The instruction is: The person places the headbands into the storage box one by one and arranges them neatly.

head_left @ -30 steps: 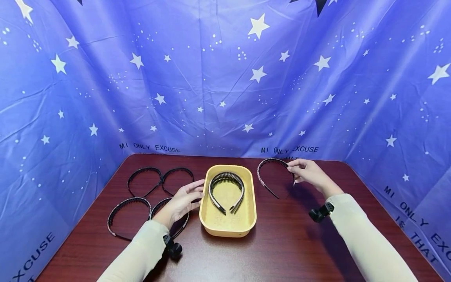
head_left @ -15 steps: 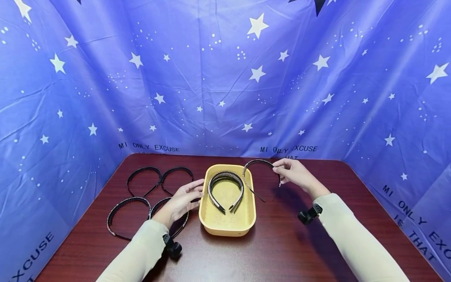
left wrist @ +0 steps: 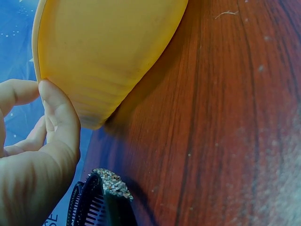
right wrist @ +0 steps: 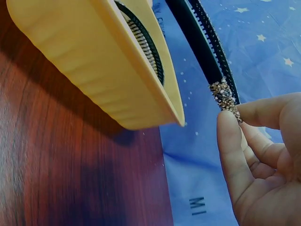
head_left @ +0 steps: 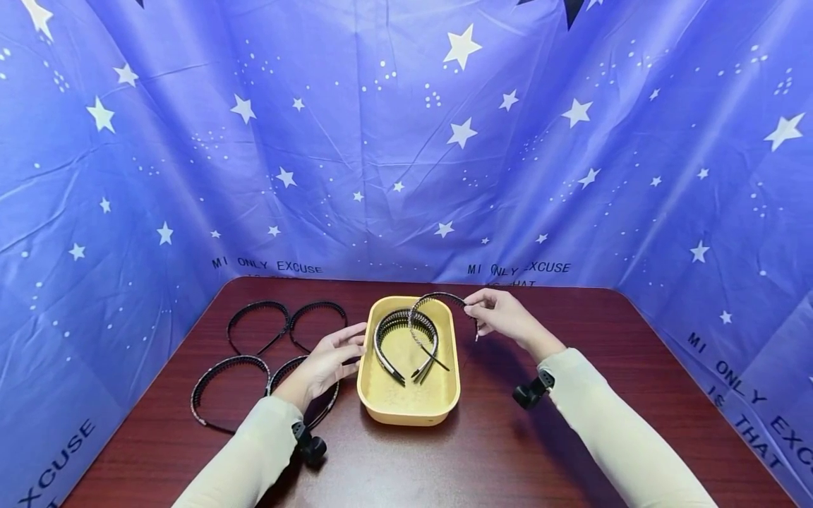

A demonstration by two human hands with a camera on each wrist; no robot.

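In the head view, my right hand [head_left: 508, 319] pinches a black toothed headband [head_left: 437, 295] by one side. Glittery beads cover the pinched part of this headband [right wrist: 223, 96] in the right wrist view. Its arc overlaps the right side of a yellow plastic bin [head_left: 408, 418], with one end over the inside. Several headbands [head_left: 406, 317] lie nested in the bin, ends toward me. My left hand [head_left: 325, 363] touches the bin's left wall with its fingertips; the left wrist view has the thumb [left wrist: 59, 106] against the wall near the rim.
Left of the bin lie several more black headbands, including one at the back left [head_left: 259, 305] and one at the front left [head_left: 231, 361]. My left forearm partly covers the nearest one [head_left: 330, 402]. A blue star-patterned cloth [head_left: 381, 141] surrounds the dark red wooden table [head_left: 540, 458].
My right hand has moved left with its headband, from beside the bin to overlapping its right side. The left hand and the bin have stayed in place.
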